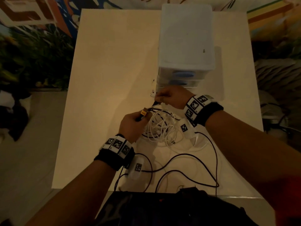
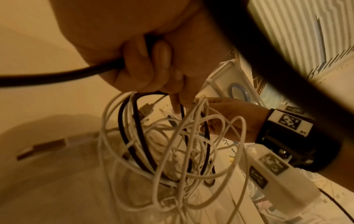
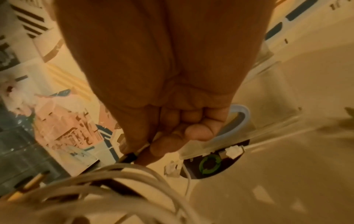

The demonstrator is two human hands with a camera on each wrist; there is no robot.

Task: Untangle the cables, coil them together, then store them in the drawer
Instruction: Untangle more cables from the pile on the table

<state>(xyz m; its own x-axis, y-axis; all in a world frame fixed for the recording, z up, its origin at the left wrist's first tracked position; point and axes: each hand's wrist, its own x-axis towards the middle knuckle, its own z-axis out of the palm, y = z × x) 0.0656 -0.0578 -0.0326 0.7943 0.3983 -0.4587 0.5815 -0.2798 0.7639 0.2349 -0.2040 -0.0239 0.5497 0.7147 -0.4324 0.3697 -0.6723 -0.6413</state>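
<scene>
A tangle of white and black cables [image 1: 160,128] hangs between my hands above the white table [image 1: 105,66]. My left hand [image 1: 132,126] grips the black cable near its yellow-tipped plug [image 1: 144,113]; in the left wrist view its fingers [image 2: 145,66] curl round the black cable [image 2: 57,75], with the cable loops [image 2: 172,144] dangling below. My right hand [image 1: 171,98] pinches the top of the bundle just in front of the drawer unit [image 1: 185,38]. The right wrist view shows its curled fingers [image 3: 191,125] pinching a cable end, with the white loops [image 3: 114,178] below.
The translucent drawer unit's drawers with blue round handles [image 1: 184,74] look closed. A white cable end [image 1: 153,93] lies on the table left of the unit. Black leads [image 1: 187,162] from the wrist cameras trail over the near table edge. Patterned floor surrounds the table.
</scene>
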